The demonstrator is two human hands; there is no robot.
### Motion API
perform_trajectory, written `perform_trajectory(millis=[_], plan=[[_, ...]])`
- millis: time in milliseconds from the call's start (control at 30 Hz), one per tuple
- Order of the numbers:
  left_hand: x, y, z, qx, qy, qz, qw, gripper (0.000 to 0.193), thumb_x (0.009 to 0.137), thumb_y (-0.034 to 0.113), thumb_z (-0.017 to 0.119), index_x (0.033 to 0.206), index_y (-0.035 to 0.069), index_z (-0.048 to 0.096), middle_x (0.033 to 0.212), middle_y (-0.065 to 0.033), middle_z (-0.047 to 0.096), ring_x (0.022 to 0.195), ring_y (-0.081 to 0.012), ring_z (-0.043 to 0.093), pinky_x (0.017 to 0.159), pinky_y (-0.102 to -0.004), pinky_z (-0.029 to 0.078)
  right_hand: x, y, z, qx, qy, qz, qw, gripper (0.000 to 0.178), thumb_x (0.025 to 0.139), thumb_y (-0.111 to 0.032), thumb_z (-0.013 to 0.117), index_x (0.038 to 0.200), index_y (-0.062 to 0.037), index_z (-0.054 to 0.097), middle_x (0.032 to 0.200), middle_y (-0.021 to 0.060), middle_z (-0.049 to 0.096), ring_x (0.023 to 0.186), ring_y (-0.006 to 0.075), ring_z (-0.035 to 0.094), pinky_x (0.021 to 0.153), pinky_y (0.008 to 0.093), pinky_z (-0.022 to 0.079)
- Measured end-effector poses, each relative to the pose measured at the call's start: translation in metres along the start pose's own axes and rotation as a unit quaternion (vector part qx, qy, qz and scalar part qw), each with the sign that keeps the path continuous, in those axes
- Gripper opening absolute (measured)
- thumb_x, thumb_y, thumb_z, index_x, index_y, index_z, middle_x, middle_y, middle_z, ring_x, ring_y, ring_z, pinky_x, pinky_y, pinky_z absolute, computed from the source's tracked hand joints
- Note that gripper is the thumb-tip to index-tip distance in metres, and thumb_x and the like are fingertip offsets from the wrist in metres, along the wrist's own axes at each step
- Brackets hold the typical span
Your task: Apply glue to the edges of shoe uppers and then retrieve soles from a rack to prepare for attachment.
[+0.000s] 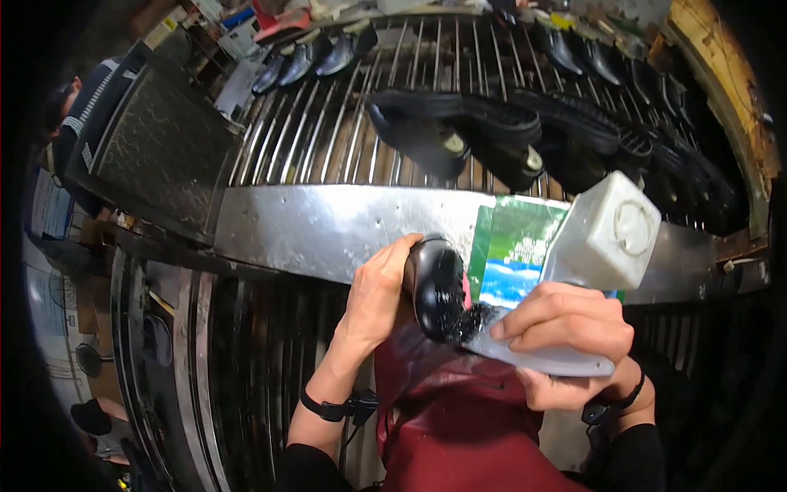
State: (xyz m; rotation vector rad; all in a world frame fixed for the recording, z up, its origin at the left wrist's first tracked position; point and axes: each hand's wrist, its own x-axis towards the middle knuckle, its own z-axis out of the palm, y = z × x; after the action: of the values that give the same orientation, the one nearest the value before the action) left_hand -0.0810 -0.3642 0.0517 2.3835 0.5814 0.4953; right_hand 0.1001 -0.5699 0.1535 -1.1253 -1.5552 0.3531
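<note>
My left hand (379,287) is wrapped round a glossy black shoe (438,287), its toe pointing down. In my right hand (567,340) is a brush (545,358) with a pale, translucent handle. Its dark, wet-looking bristles (479,321) touch the shoe's lower right side. Just beyond my right hand, a white square plastic container (613,234) leans with its flat end toward me. My fingers hide its lower end, so I cannot tell whether it touches the brush. Behind the brush lies a green and blue printed packet (520,246) on the metal ledge (344,225).
Beyond the ledge runs a rack of metal rods (307,152). Several black shoes (455,131) lie on it, soles partly showing. More black shoes (328,57) stand at the far left and far right. A dark panel (168,148) rises at left; a person (78,107) is behind it.
</note>
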Motion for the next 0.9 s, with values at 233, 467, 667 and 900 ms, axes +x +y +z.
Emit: perform_trajectory(millis=[233,467,667,900], plan=[[0.026,-0.037,-0.004,-0.168,-0.007,0.051,0.984,0.084,0.063,0.002,0.096,0.139,0.006,0.061,0.123,-0.0117,0.073,0.113,-0.0318,0.073,0.101,-0.0398,0.056,-0.058,0.073,0.004,-0.032,0.078,0.109,0.990,0.023,0.073,0.001,0.076,0.096,0.0068,0.072,0.099,0.0205,0.077,0.084,0.0292,0.075,0.079,0.0370,0.060],[-0.031,-0.033,0.021,-0.528,0.074,-0.155,0.832,0.079,0.066,0.003,0.086,0.137,-0.014,0.060,0.122,-0.0216,0.074,0.108,-0.0307,0.075,0.102,-0.0420,0.058,-0.151,0.042,0.020,-0.006,0.459,0.301,0.836,0.015,0.101,-0.008,0.073,0.105,0.0066,0.073,0.092,0.0116,0.073,0.065,0.0131,0.068,0.057,0.0252,0.051],[-0.094,-0.030,0.066,-0.632,0.045,-0.226,0.740,0.083,0.067,0.008,0.085,0.140,-0.019,0.056,0.127,-0.0274,0.072,0.112,-0.0336,0.075,0.105,-0.0439,0.058,-0.174,0.060,0.031,-0.140,0.466,0.325,0.811,0.016,0.101,-0.006,0.075,0.108,0.0088,0.072,0.095,0.0122,0.071,0.060,0.0133,0.068,0.049,0.0246,0.052],[-0.109,-0.012,0.070,-0.589,-0.001,-0.257,0.766,0.081,0.061,0.006,0.088,0.134,-0.018,0.063,0.124,-0.0258,0.074,0.113,-0.0309,0.075,0.107,-0.0418,0.056,-0.172,0.061,0.035,0.153,0.589,0.381,0.696,0.023,0.106,-0.019,0.070,0.100,0.0037,0.069,0.078,0.0158,0.072,0.052,0.0215,0.068,0.042,0.0324,0.054]])
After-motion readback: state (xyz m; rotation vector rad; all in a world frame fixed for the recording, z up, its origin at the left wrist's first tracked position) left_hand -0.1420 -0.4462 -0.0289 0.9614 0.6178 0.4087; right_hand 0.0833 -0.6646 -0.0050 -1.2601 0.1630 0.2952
